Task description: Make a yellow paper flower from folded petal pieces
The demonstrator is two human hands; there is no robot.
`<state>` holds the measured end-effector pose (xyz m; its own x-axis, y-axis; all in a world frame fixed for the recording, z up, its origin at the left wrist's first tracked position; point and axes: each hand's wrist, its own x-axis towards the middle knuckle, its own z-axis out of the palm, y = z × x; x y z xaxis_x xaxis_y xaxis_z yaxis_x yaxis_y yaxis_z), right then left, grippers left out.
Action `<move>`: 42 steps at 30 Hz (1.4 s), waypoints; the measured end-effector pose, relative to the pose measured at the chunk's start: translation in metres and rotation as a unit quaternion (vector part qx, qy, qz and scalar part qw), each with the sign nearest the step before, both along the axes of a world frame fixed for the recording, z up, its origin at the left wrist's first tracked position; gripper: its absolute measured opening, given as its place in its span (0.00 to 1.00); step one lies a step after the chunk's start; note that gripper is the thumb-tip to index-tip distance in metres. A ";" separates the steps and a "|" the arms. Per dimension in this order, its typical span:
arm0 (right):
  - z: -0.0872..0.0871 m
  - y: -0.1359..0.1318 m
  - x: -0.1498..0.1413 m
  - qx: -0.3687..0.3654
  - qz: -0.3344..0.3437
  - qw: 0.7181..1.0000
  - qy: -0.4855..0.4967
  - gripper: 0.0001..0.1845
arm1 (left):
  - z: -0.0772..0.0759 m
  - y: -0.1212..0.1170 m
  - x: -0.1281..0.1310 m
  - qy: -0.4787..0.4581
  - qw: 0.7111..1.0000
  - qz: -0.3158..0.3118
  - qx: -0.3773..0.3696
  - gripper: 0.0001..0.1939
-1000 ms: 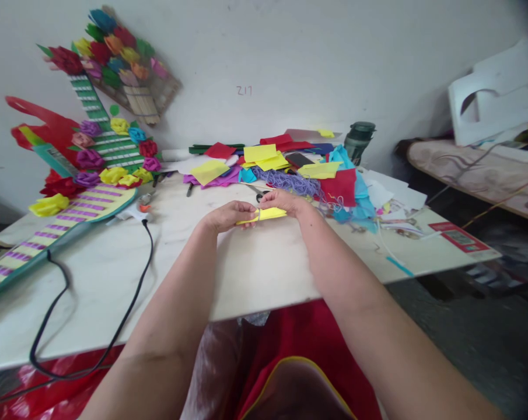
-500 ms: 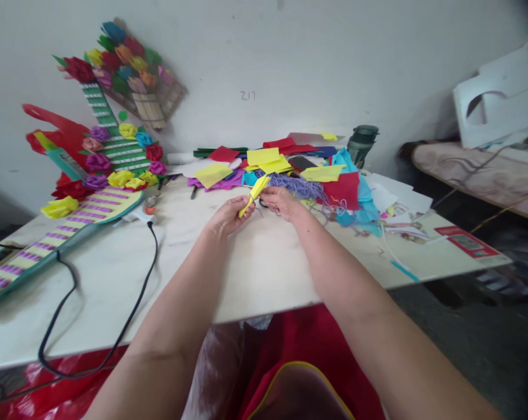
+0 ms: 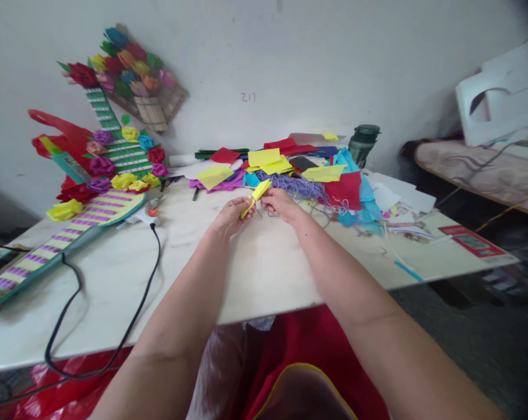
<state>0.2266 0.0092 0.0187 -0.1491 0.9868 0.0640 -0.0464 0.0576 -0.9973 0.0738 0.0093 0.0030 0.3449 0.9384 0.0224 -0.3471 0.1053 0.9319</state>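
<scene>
Yellow paper [image 3: 256, 196] swung aslant | left hand [image 3: 234, 214] pinches it | right hand [image 3: 281, 204] closed (hold unclear)

One head cam, wide view, worn above the table [image 3: 264, 274], facing 12 and pitched down. Wall [image 3: 307, 70] spans 12, farthest back; red cloth [image 3: 307, 335] sits close below at 6. Forearms [image 3: 180, 309] enter from 7 and 5; left hand [image 3: 234, 214] and right hand [image 3: 279, 203] are arm's length out, near frame centre.

"217" on the wall [image 3: 307, 70]
</scene>
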 end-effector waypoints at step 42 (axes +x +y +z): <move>-0.008 0.003 0.003 0.046 0.081 0.989 0.114 0.19 | 0.007 -0.008 0.004 -0.136 0.978 -0.102 -0.124 0.07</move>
